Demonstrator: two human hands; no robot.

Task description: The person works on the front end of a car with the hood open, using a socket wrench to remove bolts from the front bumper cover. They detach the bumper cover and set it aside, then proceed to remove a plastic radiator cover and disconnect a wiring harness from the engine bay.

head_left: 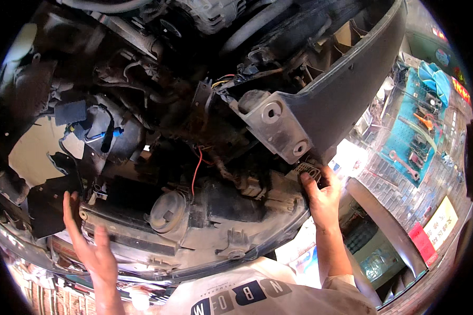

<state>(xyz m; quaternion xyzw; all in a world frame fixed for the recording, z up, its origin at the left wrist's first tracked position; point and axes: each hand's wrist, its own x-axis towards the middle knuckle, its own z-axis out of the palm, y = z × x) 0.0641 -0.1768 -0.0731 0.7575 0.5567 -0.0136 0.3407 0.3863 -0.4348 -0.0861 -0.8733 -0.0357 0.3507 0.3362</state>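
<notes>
A dusty headlight unit (205,236) stretches across the front of a vehicle just ahead of my body, its back side facing up. A round cap (168,211) sits on its back. My right hand (323,197) is closed on the unit's right end, thumb on top, beside a slotted light-coloured piece (307,170); the fingers underneath are hidden. My left hand (93,252) is at the unit's left end, fingers stretched and thumb apart, with nothing in it. Its fingertips are close to a black panel (52,207); I cannot tell whether they touch. A thin red wire (196,173) hangs down behind the unit.
A grey bracket (276,123) with two round holes juts out above my right hand, below a dark curved bumper or fender part (347,89). A blue connector (110,133) hangs at the left. Tools lie on a teal mat (404,139) at the right.
</notes>
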